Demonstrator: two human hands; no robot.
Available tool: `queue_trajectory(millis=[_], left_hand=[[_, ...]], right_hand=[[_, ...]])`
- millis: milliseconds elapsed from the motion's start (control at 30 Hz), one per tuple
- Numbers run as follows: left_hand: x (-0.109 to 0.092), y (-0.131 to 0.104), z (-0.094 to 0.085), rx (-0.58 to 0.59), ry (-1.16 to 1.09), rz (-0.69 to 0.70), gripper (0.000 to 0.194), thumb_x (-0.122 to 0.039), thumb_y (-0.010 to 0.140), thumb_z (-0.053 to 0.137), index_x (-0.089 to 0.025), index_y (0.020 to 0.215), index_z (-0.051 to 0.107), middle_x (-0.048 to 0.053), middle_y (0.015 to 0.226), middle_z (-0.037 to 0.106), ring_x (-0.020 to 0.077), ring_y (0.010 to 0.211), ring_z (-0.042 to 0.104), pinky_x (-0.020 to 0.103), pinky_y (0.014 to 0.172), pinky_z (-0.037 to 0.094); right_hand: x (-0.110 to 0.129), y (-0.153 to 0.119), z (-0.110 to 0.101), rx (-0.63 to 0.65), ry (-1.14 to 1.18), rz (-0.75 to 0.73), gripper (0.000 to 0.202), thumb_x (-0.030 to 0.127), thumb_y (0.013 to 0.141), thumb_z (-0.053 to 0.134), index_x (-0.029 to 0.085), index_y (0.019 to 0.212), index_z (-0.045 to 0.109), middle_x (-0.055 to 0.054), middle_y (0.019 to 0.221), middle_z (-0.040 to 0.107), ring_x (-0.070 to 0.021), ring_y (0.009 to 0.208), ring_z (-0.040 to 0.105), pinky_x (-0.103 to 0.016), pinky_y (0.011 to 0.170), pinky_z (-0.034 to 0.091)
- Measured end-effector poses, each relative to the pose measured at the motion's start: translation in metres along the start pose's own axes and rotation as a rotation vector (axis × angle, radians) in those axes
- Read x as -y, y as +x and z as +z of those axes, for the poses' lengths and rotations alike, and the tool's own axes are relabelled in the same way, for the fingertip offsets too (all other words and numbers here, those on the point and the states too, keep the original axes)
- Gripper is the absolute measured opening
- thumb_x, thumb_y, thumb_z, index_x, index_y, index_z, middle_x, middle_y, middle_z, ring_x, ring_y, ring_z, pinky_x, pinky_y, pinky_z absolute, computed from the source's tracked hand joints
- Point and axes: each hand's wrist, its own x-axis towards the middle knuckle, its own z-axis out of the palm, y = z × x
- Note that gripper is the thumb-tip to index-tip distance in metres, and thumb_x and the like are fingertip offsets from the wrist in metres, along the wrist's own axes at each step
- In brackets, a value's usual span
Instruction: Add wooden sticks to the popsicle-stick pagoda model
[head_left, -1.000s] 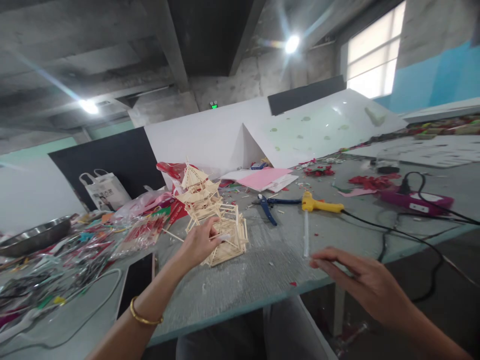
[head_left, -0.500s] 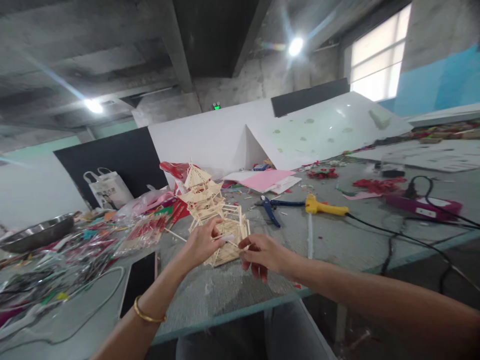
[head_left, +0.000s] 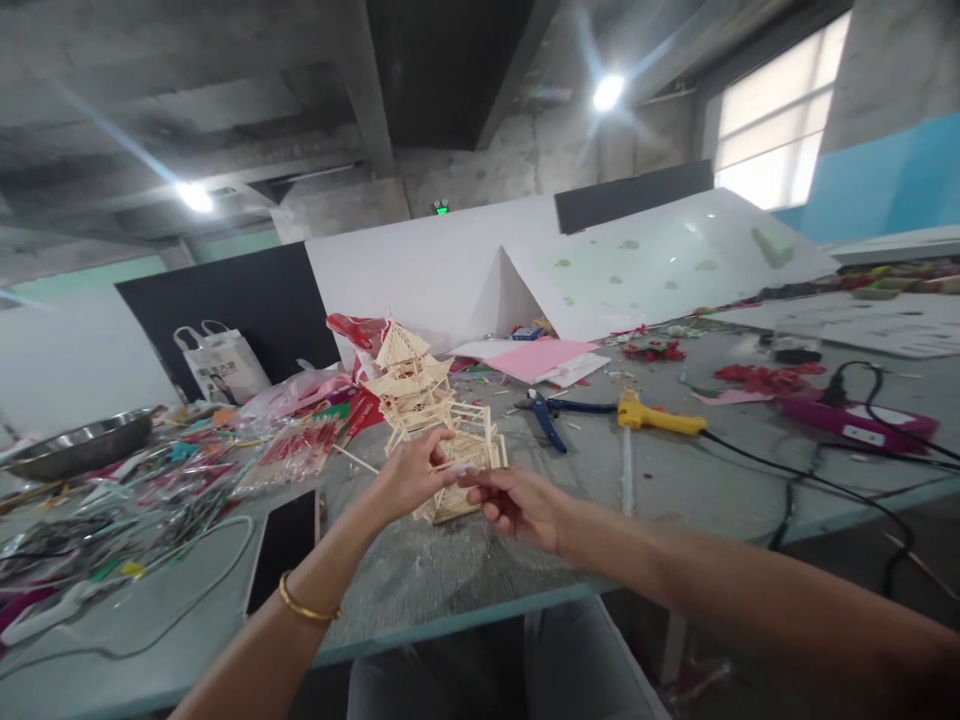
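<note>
My left hand (head_left: 412,472) is closed, thumb and index finger pinching a small pale piece (head_left: 463,470) in front of the wooden stick model. My right hand (head_left: 517,505) has its fingertips together at the same piece, touching or almost touching the left fingertips. Too small to make out is what exactly lies between the right fingers. Behind the hands stands the pagoda-like stick model (head_left: 409,385), with tiered roofs and an open railed frame (head_left: 487,440) at its right. The hands hide part of its base.
Blue pliers (head_left: 546,422) and a yellow glue gun (head_left: 660,415) with a black cable lie to the right. A phone (head_left: 283,550), plastic-wrapped sticks (head_left: 289,455) and a metal bowl (head_left: 82,445) are at left. Pink paper (head_left: 536,358) lies behind.
My right hand has moved left and its fingers have drawn in to meet the left fingertips. The whole view has shifted slightly.
</note>
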Motion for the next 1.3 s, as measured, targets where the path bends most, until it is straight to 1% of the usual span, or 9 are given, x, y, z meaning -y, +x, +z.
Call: queue_trajectory(millis=[100, 233, 500, 667, 833, 967, 1100, 1200, 1300], left_hand=[[-0.001, -0.001, -0.001, -0.014, 0.004, 0.002, 0.047, -0.029, 0.072, 0.060, -0.015, 0.116, 0.052, 0.001, 0.077, 0.062, 0.0172, 0.075, 0.059, 0.029, 0.070, 0.043], [-0.003, -0.004, -0.003, -0.016, 0.038, 0.011, 0.047, -0.024, 0.071, 0.060, -0.016, 0.117, 0.053, 0.000, 0.077, 0.063, 0.0164, 0.074, 0.059, 0.028, 0.071, 0.044], [0.002, -0.006, 0.001, -0.026, 0.056, 0.168, 0.028, -0.021, 0.079, 0.053, -0.022, 0.106, 0.062, 0.003, 0.099, 0.068, 0.0160, 0.086, 0.061, 0.028, 0.080, 0.043], [0.003, -0.006, 0.005, -0.030, 0.031, 0.157, 0.022, -0.022, 0.080, 0.054, -0.021, 0.099, 0.063, 0.003, 0.097, 0.068, 0.0173, 0.086, 0.061, 0.029, 0.078, 0.044], [0.005, -0.008, 0.005, -0.049, -0.018, 0.149, 0.026, -0.023, 0.080, 0.055, -0.021, 0.105, 0.060, 0.003, 0.105, 0.066, 0.0167, 0.088, 0.061, 0.029, 0.079, 0.045], [0.007, -0.009, 0.007, -0.066, -0.014, 0.204, 0.022, -0.020, 0.081, 0.054, -0.023, 0.101, 0.062, 0.001, 0.103, 0.067, 0.0169, 0.094, 0.060, 0.029, 0.084, 0.043], [0.004, -0.012, 0.009, -0.140, 0.018, 0.276, 0.014, -0.023, 0.082, 0.054, -0.022, 0.091, 0.064, 0.002, 0.091, 0.067, 0.0172, 0.088, 0.060, 0.030, 0.081, 0.043], [0.004, -0.015, -0.004, -0.218, -0.017, 0.298, 0.011, -0.025, 0.082, 0.053, -0.021, 0.084, 0.063, 0.003, 0.093, 0.066, 0.0174, 0.093, 0.058, 0.031, 0.085, 0.042], [0.023, -0.013, -0.028, -0.344, -0.162, 0.138, 0.013, -0.030, 0.079, 0.055, -0.020, 0.083, 0.061, 0.004, 0.095, 0.065, 0.0174, 0.089, 0.059, 0.031, 0.083, 0.043]], right_hand=[[-0.001, -0.003, 0.008, -0.027, 0.126, 0.040, 0.014, 0.022, 0.085, 0.049, 0.011, 0.083, 0.058, 0.004, 0.055, 0.054, 0.0001, 0.034, 0.043, -0.009, 0.030, 0.031], [-0.002, -0.017, 0.013, -0.028, -0.033, 0.012, 0.012, 0.021, 0.081, 0.050, 0.012, 0.083, 0.057, 0.002, 0.056, 0.058, -0.0044, 0.033, 0.047, -0.013, 0.028, 0.032], [0.036, -0.041, -0.013, -0.068, -0.340, -0.362, 0.025, 0.035, 0.076, 0.056, 0.015, 0.092, 0.053, 0.003, 0.058, 0.060, -0.0081, 0.035, 0.050, -0.017, 0.030, 0.035], [0.029, -0.025, -0.027, -0.208, -0.998, -0.573, 0.024, 0.030, 0.080, 0.051, 0.014, 0.099, 0.054, 0.000, 0.063, 0.063, -0.0094, 0.040, 0.053, -0.020, 0.041, 0.038], [0.011, -0.008, -0.018, -0.395, -1.607, -0.739, 0.027, 0.026, 0.079, 0.054, 0.016, 0.102, 0.061, -0.007, 0.071, 0.068, -0.0189, 0.065, 0.063, -0.024, 0.055, 0.037], [0.007, 0.000, -0.010, -0.426, -1.593, -0.728, 0.020, 0.025, 0.082, 0.051, 0.016, 0.094, 0.065, -0.007, 0.074, 0.069, -0.0168, 0.065, 0.062, -0.023, 0.056, 0.034], [0.014, -0.008, -0.003, -0.302, -1.452, -0.792, 0.016, 0.022, 0.083, 0.051, 0.016, 0.084, 0.065, -0.002, 0.063, 0.064, -0.0104, 0.055, 0.055, -0.019, 0.052, 0.032], [0.042, -0.013, -0.005, -0.234, -1.320, -0.807, 0.019, 0.031, 0.083, 0.052, 0.016, 0.081, 0.063, 0.000, 0.057, 0.060, -0.0076, 0.046, 0.051, -0.018, 0.045, 0.032], [0.091, 0.003, -0.021, -0.332, -1.090, -0.794, 0.030, 0.040, 0.085, 0.048, 0.014, 0.075, 0.058, -0.002, 0.061, 0.061, -0.0061, 0.041, 0.050, -0.017, 0.040, 0.034]])
